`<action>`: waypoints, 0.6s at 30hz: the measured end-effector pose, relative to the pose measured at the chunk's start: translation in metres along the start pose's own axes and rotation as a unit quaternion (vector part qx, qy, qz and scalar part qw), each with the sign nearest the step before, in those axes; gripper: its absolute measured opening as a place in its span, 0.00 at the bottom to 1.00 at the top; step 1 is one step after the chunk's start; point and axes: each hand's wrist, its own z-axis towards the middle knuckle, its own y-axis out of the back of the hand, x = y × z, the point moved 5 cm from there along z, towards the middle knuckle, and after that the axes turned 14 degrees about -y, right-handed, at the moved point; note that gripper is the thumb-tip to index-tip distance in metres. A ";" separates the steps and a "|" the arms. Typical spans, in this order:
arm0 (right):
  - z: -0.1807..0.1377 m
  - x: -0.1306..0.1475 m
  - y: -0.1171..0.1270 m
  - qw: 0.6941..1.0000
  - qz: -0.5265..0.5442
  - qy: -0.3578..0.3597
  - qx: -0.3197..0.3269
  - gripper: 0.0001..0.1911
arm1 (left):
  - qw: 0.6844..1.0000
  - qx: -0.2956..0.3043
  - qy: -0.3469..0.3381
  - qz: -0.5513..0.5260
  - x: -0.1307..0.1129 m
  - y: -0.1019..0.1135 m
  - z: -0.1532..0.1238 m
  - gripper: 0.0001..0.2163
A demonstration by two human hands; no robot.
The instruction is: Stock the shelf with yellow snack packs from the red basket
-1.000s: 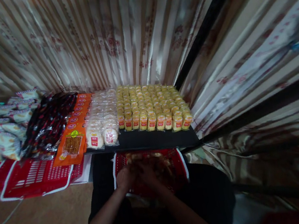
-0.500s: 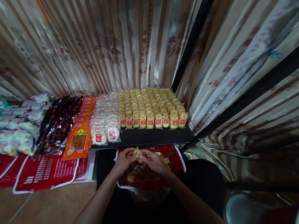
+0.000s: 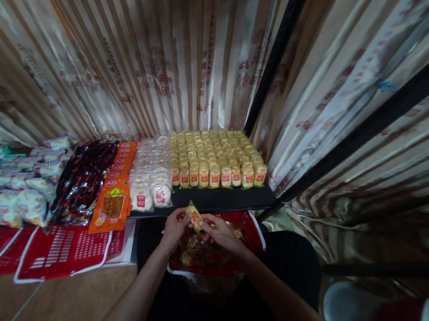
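Since one second ago, both hands have risen out of the red basket [image 3: 251, 224], and a small yellow packet [image 3: 195, 217] now shows upright-tilted between the left hand [image 3: 176, 226] and the right hand [image 3: 218, 231]. Striped, glossy sheeting [image 3: 162, 43] fills the background, crossed at the right by dark poles [image 3: 284, 39]. Before it runs a black shelf [image 3: 221, 198], with tiled floor [image 3: 58, 307] showing at lower left. From left to right the shelf bears teal and white bags [image 3: 16, 182], dark red shiny packs [image 3: 81, 174], a long orange pack [image 3: 110, 200], white round wrapped pieces [image 3: 146, 174] and close rows of yellow packets [image 3: 213, 152]. Other red baskets [image 3: 60, 249] stand below its left part. The basket between the person's legs holds dim wrapped pieces, hard to make out. Each hand is nearly closed, fingertips pinching the one packet from opposite sides, above the basket and just beside the shelf's front edge. A red label marks the packet's face.
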 end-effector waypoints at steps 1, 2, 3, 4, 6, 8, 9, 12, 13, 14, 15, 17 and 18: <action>0.001 -0.001 0.000 1.000 0.012 -0.005 -0.002 0.20 | 1.000 -0.004 0.000 -0.003 -0.001 0.000 0.000 0.12; 0.002 -0.002 0.001 1.000 0.028 -0.011 -0.004 0.20 | 1.000 -0.009 0.002 -0.009 -0.002 -0.001 0.001 0.12; 0.004 -0.004 0.001 0.999 0.047 -0.016 -0.007 0.21 | 1.000 -0.016 0.006 -0.019 -0.003 -0.002 0.001 0.11; 0.005 -0.005 0.002 0.998 0.067 -0.019 -0.011 0.21 | 0.999 -0.023 0.013 -0.031 -0.004 -0.003 0.000 0.10; 0.009 -0.008 0.004 0.994 0.106 -0.019 -0.023 0.23 | 0.996 -0.044 0.032 -0.065 -0.004 -0.004 -0.002 0.08; 0.012 -0.009 0.008 0.989 0.138 -0.010 -0.049 0.25 | 0.990 -0.065 0.060 -0.107 -0.003 -0.006 -0.006 0.05; 0.013 -0.008 0.011 0.987 0.150 -0.005 -0.066 0.26 | 0.986 -0.073 0.073 -0.128 -0.002 -0.007 -0.009 0.05; 0.016 -0.005 0.017 0.979 0.171 0.022 -0.105 0.26 | 0.973 -0.077 0.098 -0.194 0.000 -0.012 -0.017 0.05; 0.016 -0.003 0.017 0.978 0.176 0.033 -0.111 0.26 | 0.969 -0.076 0.103 -0.210 0.001 -0.014 -0.019 0.06; 0.017 -0.001 0.017 0.976 0.181 0.042 -0.112 0.26 | 0.966 -0.076 0.107 -0.223 0.002 -0.015 -0.021 0.06; 0.017 0.000 0.015 0.975 0.186 0.049 -0.110 0.26 | 0.963 -0.078 0.109 -0.233 0.003 -0.016 -0.022 0.07; 0.018 0.003 0.011 0.974 0.195 0.052 -0.100 0.25 | 0.959 -0.091 0.112 -0.245 0.006 -0.018 -0.022 0.08; 0.019 0.004 0.008 0.974 0.196 0.052 -0.096 0.25 | 0.957 -0.100 0.112 -0.247 0.007 -0.019 -0.022 0.08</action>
